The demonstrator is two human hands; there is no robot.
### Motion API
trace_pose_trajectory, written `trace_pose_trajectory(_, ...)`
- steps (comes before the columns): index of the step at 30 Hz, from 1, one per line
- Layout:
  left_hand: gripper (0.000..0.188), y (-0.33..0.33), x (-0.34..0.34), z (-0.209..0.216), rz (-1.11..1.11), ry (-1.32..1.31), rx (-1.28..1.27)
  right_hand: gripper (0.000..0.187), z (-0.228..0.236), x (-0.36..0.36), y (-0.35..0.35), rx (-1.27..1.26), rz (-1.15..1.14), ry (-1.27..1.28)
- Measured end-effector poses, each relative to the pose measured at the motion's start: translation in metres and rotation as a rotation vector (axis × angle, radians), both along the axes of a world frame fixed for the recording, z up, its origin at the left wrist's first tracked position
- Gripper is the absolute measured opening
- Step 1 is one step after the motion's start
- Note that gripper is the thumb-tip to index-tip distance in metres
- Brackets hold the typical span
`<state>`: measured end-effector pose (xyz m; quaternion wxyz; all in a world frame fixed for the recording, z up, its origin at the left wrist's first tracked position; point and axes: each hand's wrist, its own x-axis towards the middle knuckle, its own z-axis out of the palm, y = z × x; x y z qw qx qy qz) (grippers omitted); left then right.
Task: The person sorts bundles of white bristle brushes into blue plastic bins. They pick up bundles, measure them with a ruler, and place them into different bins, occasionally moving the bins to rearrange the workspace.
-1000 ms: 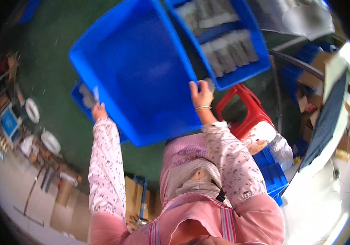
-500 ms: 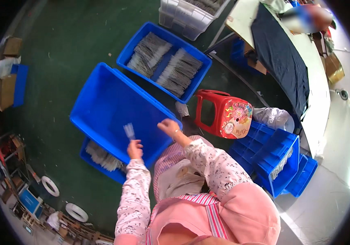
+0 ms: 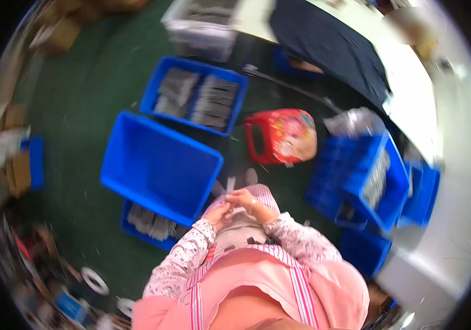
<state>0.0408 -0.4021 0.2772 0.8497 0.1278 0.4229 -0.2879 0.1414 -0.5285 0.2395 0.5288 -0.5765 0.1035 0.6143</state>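
The left hand point(image 3: 222, 215) and the right hand point(image 3: 242, 199) are meeting in front of the person's lap, and a narrow pale strip point(image 3: 230, 184) is poking out just beyond their fingers. The fingers are curling, but blur is hiding whether one hand or both are gripping the strip; I cannot tell. If the pinch is only catching an end, the strip could be slipping out mid-transfer and dropping onto the green floor point(image 3: 90, 148) below.

Near the grip's left, a deep blue plastic tub point(image 3: 164, 165) is sitting askew, overlapping a lower blue crate point(image 3: 142, 235) that is holding grey-white bundles point(image 3: 150, 223). If the tub is bearing on that crate, it could be tilting or squashing the bundles; a swinging left elbow could be nudging it.

Ahead and right of the grip, a red plastic stool point(image 3: 293, 137) is standing close enough that a careless step could be catching it.
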Motion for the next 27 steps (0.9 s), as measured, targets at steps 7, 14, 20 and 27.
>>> trace_pose_trajectory(7, 0.022, -0.061, 0.064, 0.028, -0.358, -0.148, 0.213, 0.022, 0.049, 0.078, -0.091, -0.029, -0.716, -0.301)
trace_pose_trajectory(14, 0.019, -0.132, 0.101, -0.004, -0.435, -0.021, 0.495, 0.017, 0.094, 0.188, -0.344, -0.125, -1.367, -0.769)
trace_pose_trajectory(20, 0.022, -0.223, 0.147, -0.032, -0.686, -0.087, 0.764, 0.006, 0.105, 0.203, -0.544, -1.306, -0.816, -1.593)
trace_pose_trajectory(27, 0.020, -0.290, 0.226, -0.003, -0.700, -0.166, 0.802, 0.013, 0.078, 0.186, -0.604, -1.335, -0.432, -1.781)
